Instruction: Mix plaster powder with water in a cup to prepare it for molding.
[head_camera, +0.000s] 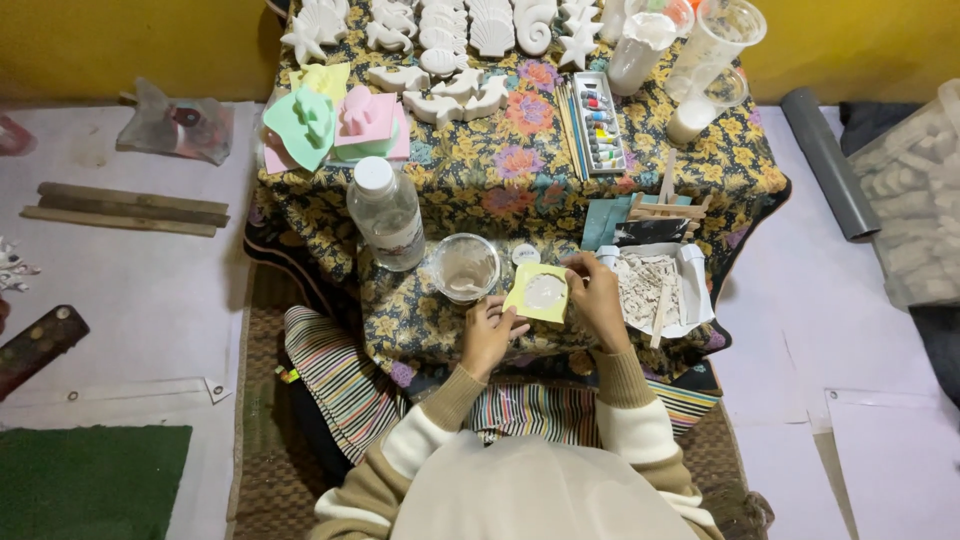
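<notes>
Nearest, left hand (487, 335) pinching the lower left edge of a soft yellow mould (538, 292); right hand (598, 292) gripping its right edge, pale wet filling pooled inside. Held just above the near edge of the floral cloth (480, 190). Just left, clear cup (465, 267) with grey slurry. Right, white tray (692, 290) of chalky scraps. Further, clear plastic bottle (386, 213), white cap. Beyond, green and pink moulds (335, 125), paint tubes (598, 122), smooth white shell casts (440, 40) crowding the far edge. Little bare cloth left between.
</notes>
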